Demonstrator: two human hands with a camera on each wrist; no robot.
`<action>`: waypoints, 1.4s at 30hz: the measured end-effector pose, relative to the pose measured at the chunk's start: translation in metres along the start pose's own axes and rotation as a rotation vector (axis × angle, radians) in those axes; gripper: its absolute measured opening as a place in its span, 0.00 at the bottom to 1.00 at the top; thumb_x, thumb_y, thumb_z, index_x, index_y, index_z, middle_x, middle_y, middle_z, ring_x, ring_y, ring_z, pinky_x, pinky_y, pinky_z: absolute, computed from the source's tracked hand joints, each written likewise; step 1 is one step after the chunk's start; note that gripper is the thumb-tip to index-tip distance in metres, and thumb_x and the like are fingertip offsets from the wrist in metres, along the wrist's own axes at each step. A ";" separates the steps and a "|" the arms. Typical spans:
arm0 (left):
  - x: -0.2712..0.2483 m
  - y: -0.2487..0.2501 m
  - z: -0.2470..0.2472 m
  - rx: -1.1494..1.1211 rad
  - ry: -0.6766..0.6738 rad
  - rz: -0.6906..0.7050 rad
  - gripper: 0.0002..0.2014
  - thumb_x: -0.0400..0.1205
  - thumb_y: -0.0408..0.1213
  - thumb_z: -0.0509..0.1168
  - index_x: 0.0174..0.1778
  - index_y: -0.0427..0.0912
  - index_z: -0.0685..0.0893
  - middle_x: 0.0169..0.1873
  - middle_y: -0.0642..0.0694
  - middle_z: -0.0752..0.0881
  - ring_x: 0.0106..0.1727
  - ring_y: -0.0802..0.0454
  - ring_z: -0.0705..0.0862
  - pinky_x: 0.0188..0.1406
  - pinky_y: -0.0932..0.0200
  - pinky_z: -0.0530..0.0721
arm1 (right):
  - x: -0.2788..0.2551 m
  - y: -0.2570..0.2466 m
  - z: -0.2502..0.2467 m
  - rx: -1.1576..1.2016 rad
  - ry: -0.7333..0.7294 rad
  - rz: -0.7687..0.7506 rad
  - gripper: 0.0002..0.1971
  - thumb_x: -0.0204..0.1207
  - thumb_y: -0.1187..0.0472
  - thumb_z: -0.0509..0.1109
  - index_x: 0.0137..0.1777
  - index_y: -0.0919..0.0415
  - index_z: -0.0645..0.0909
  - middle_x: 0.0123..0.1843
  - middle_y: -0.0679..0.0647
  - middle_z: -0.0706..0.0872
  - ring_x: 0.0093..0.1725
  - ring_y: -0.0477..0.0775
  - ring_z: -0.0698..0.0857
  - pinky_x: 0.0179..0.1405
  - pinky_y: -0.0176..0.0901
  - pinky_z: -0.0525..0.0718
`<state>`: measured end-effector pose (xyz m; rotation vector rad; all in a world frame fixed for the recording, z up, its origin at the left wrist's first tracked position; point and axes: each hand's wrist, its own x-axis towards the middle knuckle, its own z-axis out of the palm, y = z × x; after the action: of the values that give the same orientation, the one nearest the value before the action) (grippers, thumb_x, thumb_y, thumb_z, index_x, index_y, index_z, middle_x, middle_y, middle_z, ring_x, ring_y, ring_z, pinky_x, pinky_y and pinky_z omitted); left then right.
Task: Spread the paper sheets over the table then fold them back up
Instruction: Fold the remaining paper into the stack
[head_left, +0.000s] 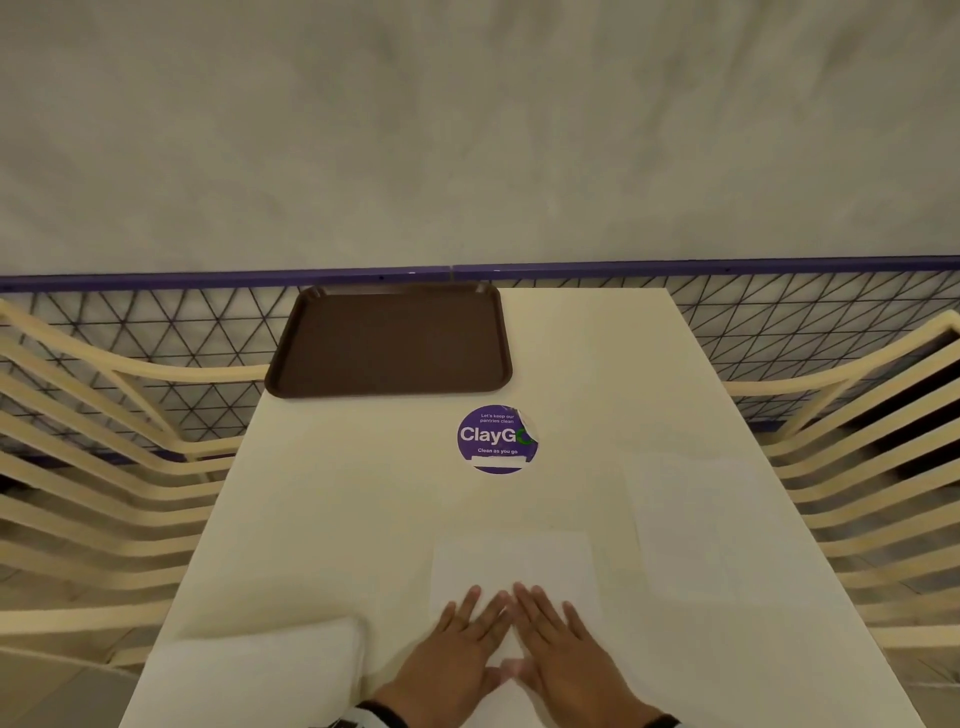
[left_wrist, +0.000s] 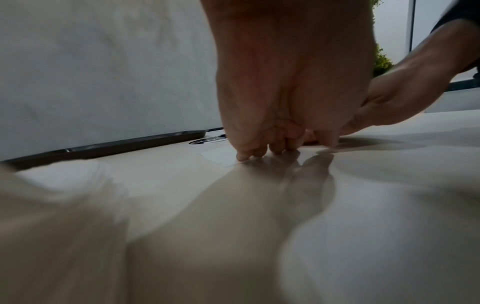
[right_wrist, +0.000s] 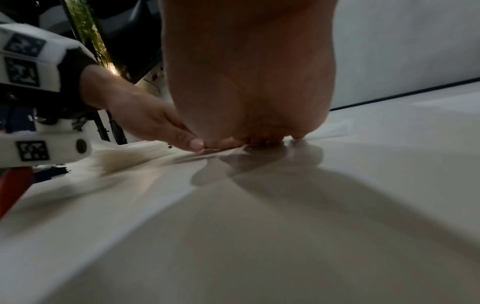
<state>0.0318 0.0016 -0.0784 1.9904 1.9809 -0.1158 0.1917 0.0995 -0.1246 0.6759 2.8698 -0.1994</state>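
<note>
1. Both hands are down flat at the near edge of the table (head_left: 322, 493); left hand (head_left: 457, 654) and right hand (head_left: 561, 649) lie side by side, fingers straight and spread, thumbs meeting between them; nothing is gripped, they only press.
2. Under them lies a paper sheet (head_left: 511, 561); it runs from under the palms away toward the far edge, with its bare part straight ahead of the fingertips; its long axis I cannot tell, since the near part is covered.
3. A second sheet (head_left: 696, 525) lies flat by the right edge, apart from the first; the right hand is the nearer one to it.
4. A pale stack (head_left: 260, 670) sits at the near left corner, just beside the left hand; whether it is more folded paper I cannot tell.
5. My read: smoothing or creasing here calls for the hands to slide outward, or forward along the sheet.
6. At the far edge, a brown tray (head_left: 389, 340); a round purple sticker (head_left: 496, 439) sits mid-table.
</note>
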 end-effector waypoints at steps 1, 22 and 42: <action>-0.005 0.002 -0.002 0.001 -0.036 -0.003 0.30 0.86 0.55 0.39 0.82 0.45 0.46 0.81 0.52 0.38 0.83 0.47 0.40 0.81 0.52 0.44 | -0.003 0.003 0.000 0.005 0.013 -0.004 0.34 0.83 0.39 0.36 0.82 0.60 0.41 0.85 0.53 0.40 0.83 0.49 0.40 0.78 0.46 0.40; 0.033 -0.023 -0.039 -0.949 0.119 -0.908 0.27 0.78 0.43 0.69 0.67 0.30 0.71 0.63 0.36 0.79 0.64 0.41 0.78 0.55 0.59 0.75 | -0.031 0.043 -0.014 0.022 -0.089 0.161 0.41 0.74 0.40 0.48 0.82 0.57 0.40 0.85 0.52 0.39 0.83 0.49 0.37 0.76 0.48 0.38; -0.155 -0.116 -0.097 -0.932 0.738 -0.862 0.13 0.75 0.35 0.72 0.29 0.30 0.82 0.20 0.40 0.81 0.20 0.55 0.76 0.22 0.65 0.73 | 0.108 -0.059 -0.158 0.978 -0.340 0.061 0.08 0.72 0.63 0.75 0.34 0.61 0.80 0.27 0.50 0.81 0.26 0.43 0.82 0.31 0.33 0.78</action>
<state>-0.1037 -0.1217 0.0376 0.5361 2.4554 1.2389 0.0465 0.1210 0.0121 0.7501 2.2810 -1.5792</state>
